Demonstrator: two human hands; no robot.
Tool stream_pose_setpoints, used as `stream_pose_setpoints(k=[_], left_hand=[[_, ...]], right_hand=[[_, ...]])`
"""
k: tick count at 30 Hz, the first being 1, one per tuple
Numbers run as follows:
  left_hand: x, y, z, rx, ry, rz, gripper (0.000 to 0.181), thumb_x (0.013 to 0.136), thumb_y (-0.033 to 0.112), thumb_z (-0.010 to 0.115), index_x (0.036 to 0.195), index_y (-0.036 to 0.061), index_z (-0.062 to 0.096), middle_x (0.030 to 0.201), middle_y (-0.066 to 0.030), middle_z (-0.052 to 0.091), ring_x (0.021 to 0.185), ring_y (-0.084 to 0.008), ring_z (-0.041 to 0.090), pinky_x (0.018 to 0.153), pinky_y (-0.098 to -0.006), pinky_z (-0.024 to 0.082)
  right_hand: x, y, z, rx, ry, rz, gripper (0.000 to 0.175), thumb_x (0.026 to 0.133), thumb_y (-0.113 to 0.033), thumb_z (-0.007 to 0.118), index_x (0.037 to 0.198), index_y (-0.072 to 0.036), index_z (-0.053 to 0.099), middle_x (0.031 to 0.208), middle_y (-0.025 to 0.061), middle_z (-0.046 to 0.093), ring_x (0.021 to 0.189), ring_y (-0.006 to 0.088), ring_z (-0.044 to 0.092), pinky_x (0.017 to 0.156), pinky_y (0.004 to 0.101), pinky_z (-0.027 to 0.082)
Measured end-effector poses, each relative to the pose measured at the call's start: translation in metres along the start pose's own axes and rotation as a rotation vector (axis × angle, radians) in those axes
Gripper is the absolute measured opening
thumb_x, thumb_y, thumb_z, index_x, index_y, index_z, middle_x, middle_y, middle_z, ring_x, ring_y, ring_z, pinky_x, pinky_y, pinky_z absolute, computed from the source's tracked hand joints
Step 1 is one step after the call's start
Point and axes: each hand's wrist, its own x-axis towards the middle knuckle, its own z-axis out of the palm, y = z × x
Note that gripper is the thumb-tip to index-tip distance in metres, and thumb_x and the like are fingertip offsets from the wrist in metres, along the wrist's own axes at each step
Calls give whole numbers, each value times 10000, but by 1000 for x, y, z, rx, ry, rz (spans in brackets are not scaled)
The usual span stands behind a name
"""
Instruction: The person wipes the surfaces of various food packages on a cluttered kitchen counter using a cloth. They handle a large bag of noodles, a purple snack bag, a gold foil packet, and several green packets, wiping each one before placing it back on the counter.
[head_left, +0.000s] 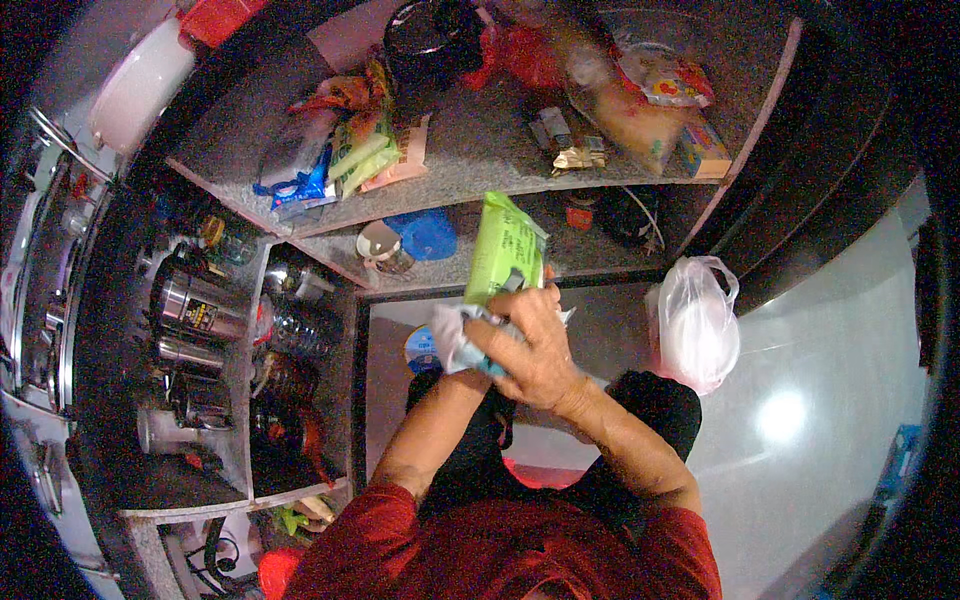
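Observation:
My right hand (529, 341) grips a bundle of packets in front of my body. A bright green packet (504, 251) with dark print sticks up out of its grasp, towards the shelves. Lower down, a crumpled white and teal wrapper (454, 341) is blurred beneath my fingers. My left forearm reaches up to the same bundle. Behind the packets and my right hand, my left hand is hidden, so its hold cannot be seen.
An upper stone shelf (480, 169) carries several food packets (360, 157), a dark pot (431, 45) and a small box (703, 154). The lower shelf holds a cup (379, 241). Steel flasks (199, 307) stand at left. A white plastic bag (697, 330) sits on the floor at right.

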Motion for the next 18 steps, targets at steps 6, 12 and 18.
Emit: stream_pose_setpoints(k=[6,12,18], left_hand=[[22,-7,11,283,-86,202,243,891,297,521,1045,109,530,932,4,533,854,-108,534,750,-270,465],[24,-1,55,20,207,-137,448,905,444,450,1183,97,502,1073,-29,559,962,-170,552,834,-313,461],[17,-3,46,18,147,-173,492,894,474,455,1190,83,496,1100,-41,557,978,-179,552,843,-325,458]], right_hand=[[9,34,-10,96,271,355,399,650,-32,554,1046,-16,515,956,187,466,885,354,477,789,416,408],[-4,72,-16,5,276,562,407,776,-112,476,1169,-31,412,1061,204,482,985,378,456,876,395,375],[4,65,-31,330,241,551,390,798,-159,509,1157,-47,405,940,203,586,886,407,577,767,416,453]])
